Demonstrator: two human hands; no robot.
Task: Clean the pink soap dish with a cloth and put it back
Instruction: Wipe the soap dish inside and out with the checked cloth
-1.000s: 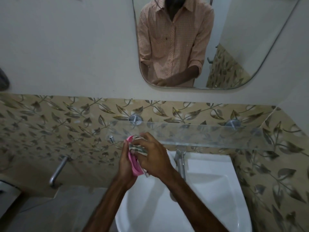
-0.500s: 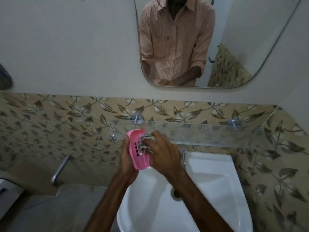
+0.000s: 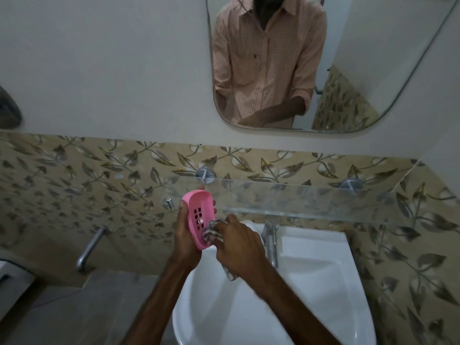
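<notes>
My left hand grips the pink soap dish upright over the sink, its slotted inside facing me. Fingertips of that hand curl round the dish's far rim. My right hand holds a checked cloth bunched at its fingertips and presses it against the lower inside of the dish. A tail of the cloth hangs below my right wrist.
A white sink lies below my hands, its chrome tap just right of them. A glass shelf runs along the leaf-patterned tiles behind. A wall tap sticks out at the left. A mirror hangs above.
The dish has turned from edge-on to show its slotted inside. My right hand with the cloth has slid from the dish's upper part down to its lower end.
</notes>
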